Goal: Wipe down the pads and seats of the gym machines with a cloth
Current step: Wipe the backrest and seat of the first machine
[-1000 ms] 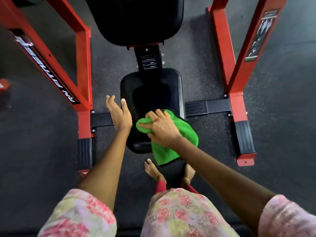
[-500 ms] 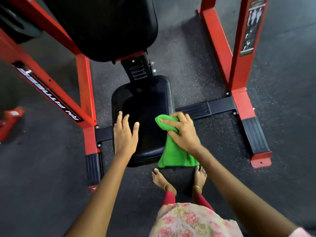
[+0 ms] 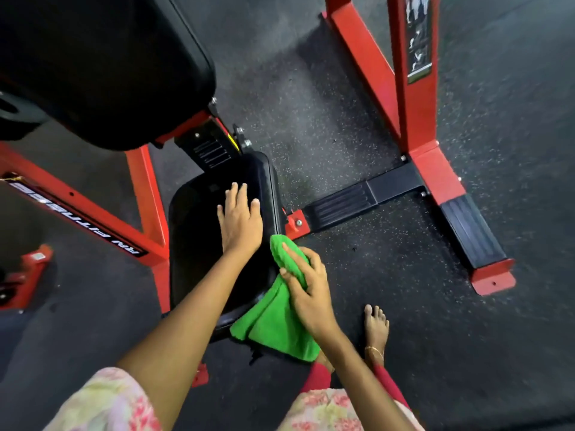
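Left hand (image 3: pixel 240 221) lying flat, fingers spread, on black seat (image 3: pixel 199 244). Right hand (image 3: pixel 306 290) gripping bunched green cloth (image 3: pixel 273 325) at seat's right front edge — cloth hanging down over it.

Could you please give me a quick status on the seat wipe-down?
Left hand flat on black seat. Right hand grips green cloth at seat's right edge. Nothing in the way.

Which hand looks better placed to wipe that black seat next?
Probably the right hand: it grips the green cloth at the black padded seat's edge. The left hand rests flat on the seat, holding nothing.
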A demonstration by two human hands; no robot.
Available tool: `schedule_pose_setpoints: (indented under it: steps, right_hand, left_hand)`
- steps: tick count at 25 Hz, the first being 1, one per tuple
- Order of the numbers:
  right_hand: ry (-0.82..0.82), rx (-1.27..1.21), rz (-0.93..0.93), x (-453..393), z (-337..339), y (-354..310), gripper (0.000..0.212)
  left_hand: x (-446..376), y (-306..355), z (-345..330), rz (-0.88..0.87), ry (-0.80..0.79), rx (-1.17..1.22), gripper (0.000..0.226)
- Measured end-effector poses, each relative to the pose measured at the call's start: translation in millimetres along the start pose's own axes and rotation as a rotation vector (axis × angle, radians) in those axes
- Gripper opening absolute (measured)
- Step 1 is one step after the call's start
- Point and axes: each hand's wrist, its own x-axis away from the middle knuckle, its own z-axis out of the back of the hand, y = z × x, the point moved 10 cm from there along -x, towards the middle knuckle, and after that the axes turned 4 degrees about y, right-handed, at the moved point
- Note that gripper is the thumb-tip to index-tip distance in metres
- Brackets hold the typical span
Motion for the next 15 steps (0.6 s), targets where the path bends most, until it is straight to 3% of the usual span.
schedule_pose_setpoints:
  steps: [3,6,11,15]
  right_hand:
    - [0.036,-0.018,-0.057,-44.6,-5.6,9.3,0.041]
    - [-0.029,-0.020,-0.140,-92.0,-14.1,20.9,0.039]
    - [-0.007,-0.073,-0.105,-33.0,-2.7,18.9,0.044]
    - [-0.024,0.098,-0.010,-109.7,-17.5,14.7,0.044]
  left_hand:
    - [-0.7,-3.3,-2.2,0.056,-0.029,-0.061,0.046]
    - [-1.1,-2.8,-5.5,0.045,-0.062,-0.040,0.045]
    - [-4.3,-14.9,10.7,0.133,0.134,0.302,0.037]
    - [-4.5,-16.2,8.0,0.111,0.134,0.285,0.039]
